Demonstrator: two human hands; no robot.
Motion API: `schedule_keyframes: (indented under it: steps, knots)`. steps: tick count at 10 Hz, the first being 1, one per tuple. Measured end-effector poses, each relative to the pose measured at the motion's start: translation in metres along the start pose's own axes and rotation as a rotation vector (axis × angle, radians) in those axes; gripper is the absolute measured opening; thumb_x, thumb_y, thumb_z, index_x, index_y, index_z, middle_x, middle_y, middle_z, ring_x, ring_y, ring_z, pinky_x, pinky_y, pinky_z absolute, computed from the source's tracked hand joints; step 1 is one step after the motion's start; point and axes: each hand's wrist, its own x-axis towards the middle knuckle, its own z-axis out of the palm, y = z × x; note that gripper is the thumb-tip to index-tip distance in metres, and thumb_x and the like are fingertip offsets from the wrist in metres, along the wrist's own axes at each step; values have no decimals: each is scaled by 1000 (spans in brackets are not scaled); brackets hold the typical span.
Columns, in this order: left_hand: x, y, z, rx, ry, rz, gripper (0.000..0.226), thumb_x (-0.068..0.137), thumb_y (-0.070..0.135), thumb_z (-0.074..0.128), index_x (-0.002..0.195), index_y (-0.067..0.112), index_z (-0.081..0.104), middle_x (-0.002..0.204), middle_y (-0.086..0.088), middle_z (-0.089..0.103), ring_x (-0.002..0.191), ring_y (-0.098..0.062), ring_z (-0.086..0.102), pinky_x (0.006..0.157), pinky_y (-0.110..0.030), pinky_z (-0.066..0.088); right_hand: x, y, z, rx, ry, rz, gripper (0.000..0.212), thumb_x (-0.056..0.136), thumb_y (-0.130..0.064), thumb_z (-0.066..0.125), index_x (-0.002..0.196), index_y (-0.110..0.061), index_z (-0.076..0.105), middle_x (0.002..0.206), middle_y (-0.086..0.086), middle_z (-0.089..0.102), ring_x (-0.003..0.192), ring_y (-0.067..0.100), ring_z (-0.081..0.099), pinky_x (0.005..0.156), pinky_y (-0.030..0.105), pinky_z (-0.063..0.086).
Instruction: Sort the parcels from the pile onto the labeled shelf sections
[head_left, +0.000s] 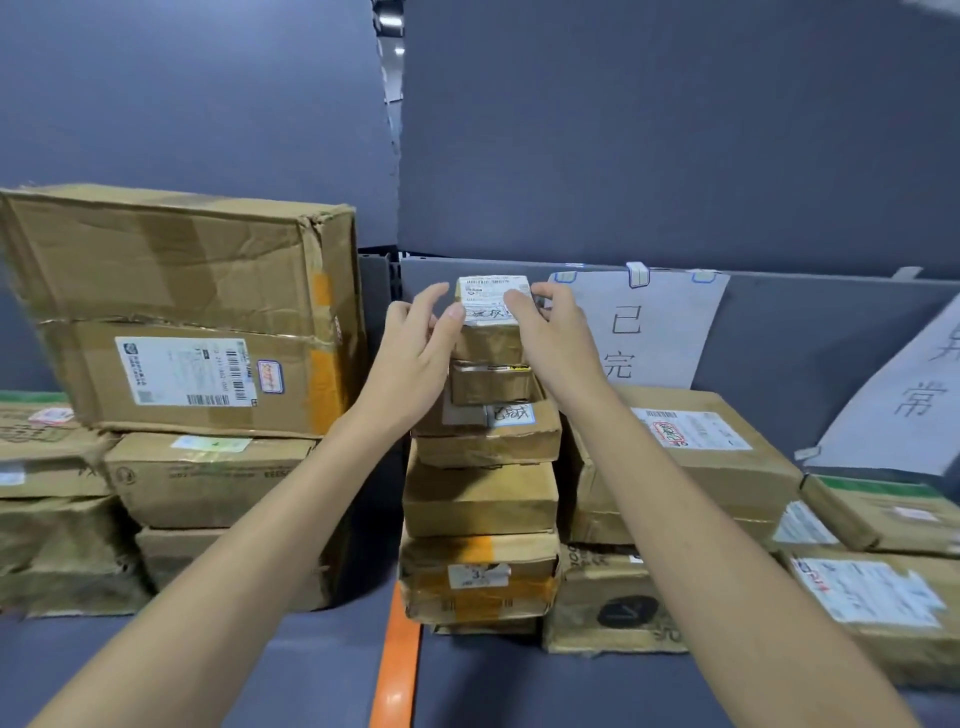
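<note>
Both hands grip a small cardboard parcel (488, 344) that sits on top of a tall stack of parcels (480, 499) in the middle of the shelf (260, 675). The left hand (415, 343) curls round its left side with the thumb pressed on the white shipping label; the right hand (553, 332) does likewise on the right side, thumb on the label too. Just behind and to the right, a handwritten paper sign (654, 332) is taped to the back panel; a second sign (909, 395) hangs farther right. A large battered carton (176, 291) tops the boxes on the left, beyond an orange divider strip (397, 665) on the shelf edge, while a flat brown parcel (691, 467) lies just right of the stack
</note>
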Motion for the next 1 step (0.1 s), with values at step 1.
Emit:
schedule_keyframes:
  steps: [1]
  knots:
    - [-6,5,-8,2,-53,-15,51,100,46,29,146,23,29,133,-8,40,109,5,37,82,5,24,-9,-5,-7,-54,32,15,50,87,-57,47,126,-26,47,128,1,49,116,17,50,101,42,41]
